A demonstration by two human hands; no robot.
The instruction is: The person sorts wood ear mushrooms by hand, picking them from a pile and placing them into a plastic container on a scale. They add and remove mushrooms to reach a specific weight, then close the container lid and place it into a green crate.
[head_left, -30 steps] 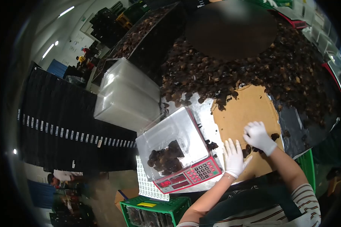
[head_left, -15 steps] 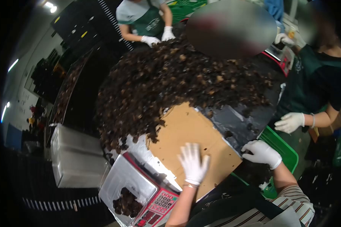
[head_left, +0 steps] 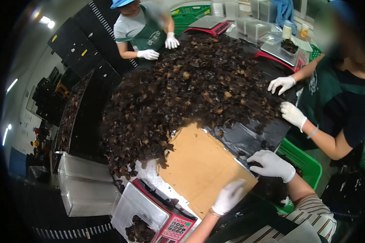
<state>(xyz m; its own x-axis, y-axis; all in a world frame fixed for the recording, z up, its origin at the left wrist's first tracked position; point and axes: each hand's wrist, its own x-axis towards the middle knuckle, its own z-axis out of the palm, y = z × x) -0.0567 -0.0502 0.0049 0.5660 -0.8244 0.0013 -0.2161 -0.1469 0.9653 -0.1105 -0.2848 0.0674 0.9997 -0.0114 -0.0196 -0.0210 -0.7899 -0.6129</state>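
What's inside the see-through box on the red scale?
A small heap of dark wrinkly pieces sits in the clear box on the scale. The rest looks bare; the box floor beneath the heap is covered.

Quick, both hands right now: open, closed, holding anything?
Left hand: open, blurred, fingers resting on the cardboard sheet, holding nothing.
Right hand: open, palm down at the cardboard sheet's right corner, holding nothing.

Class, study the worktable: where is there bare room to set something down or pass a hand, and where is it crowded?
Free: the tan cardboard, bordered by the dark pile, the scale, the left hand and right hand. Nearly free: the black plastic between cardboard and a co-worker's hand, with stray pieces. Crowded: the pile itself.
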